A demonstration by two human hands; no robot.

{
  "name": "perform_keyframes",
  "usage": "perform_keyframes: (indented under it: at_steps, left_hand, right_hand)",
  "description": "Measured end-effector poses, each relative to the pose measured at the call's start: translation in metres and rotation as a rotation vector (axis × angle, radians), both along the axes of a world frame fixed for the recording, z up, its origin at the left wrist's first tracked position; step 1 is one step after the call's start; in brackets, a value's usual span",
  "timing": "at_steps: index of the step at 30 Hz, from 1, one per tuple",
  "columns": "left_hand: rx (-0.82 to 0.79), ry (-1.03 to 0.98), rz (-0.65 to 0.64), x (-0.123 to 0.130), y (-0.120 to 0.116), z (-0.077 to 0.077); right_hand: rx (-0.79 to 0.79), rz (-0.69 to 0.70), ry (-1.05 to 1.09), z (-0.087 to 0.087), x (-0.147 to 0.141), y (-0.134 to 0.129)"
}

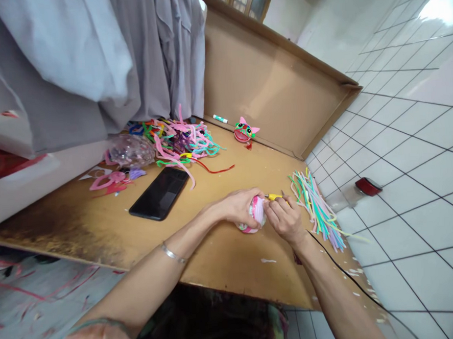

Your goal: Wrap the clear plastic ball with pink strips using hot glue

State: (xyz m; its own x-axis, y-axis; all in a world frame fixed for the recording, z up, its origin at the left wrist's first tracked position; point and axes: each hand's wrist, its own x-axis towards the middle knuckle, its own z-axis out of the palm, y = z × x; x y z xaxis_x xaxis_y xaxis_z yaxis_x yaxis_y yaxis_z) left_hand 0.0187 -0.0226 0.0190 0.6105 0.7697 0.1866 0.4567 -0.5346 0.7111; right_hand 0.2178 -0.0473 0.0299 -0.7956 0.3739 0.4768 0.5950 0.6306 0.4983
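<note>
My left hand (241,205) is closed around a small rounded pink, white and pale green pipe-cleaner craft piece (258,209), just above the table. Close beside it, my right hand (285,220) grips a yellow glue gun (274,197). Its thin tip points left, toward the upper edge of the craft piece; whether it touches cannot be made out. A black cord (340,267) runs from beside my right wrist down to the lower right. The palm and fingers of my left hand hide much of the craft piece.
Right of my hands lies a bundle of pastel pipe cleaners (316,210). A black phone (159,194) lies left, before a tangled pipe-cleaner heap (182,139) and clear plastic wrapping (131,151). By the cardboard wall (259,80) are an eared animal-face craft (244,131) and a green-white tube (220,118).
</note>
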Motion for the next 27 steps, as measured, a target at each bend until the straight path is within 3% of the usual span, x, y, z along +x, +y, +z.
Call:
perform_keyframes:
  at_steps: [3,7,10,12,15,19,22,27]
  left_hand:
    - [-0.001,-0.006,0.0,0.0,0.001,-0.001]
    - [-0.004,-0.007,-0.001,0.0,0.001,-0.001]
    - [0.0,-0.013,-0.007,-0.001,0.001,-0.001]
    - [0.005,-0.011,-0.005,-0.001,0.001,-0.002]
    - [0.01,0.004,0.002,0.0,0.0,-0.003]
    - [0.021,0.029,0.013,0.002,-0.001,-0.003]
    - [0.04,0.039,0.006,0.003,-0.003,-0.003]
    - [0.041,0.048,0.0,0.003,-0.005,-0.001]
  right_hand:
    - [-0.077,0.024,0.04,0.0,0.001,0.002]
    - [-0.064,0.018,0.131,-0.005,-0.001,-0.003]
    - [-0.14,-0.074,0.394,-0.008,-0.004,-0.013]
    - [-0.303,-0.159,0.68,-0.009,-0.006,-0.02]
    - [-0.731,-0.274,1.101,-0.007,-0.009,-0.024]
    - [-1.199,-0.347,1.408,-0.001,-0.013,-0.017]
    - [-1.335,-0.37,1.427,0.001,-0.013,-0.011]
    - [-1.374,-0.412,1.316,0.005,-0.012,-0.004]
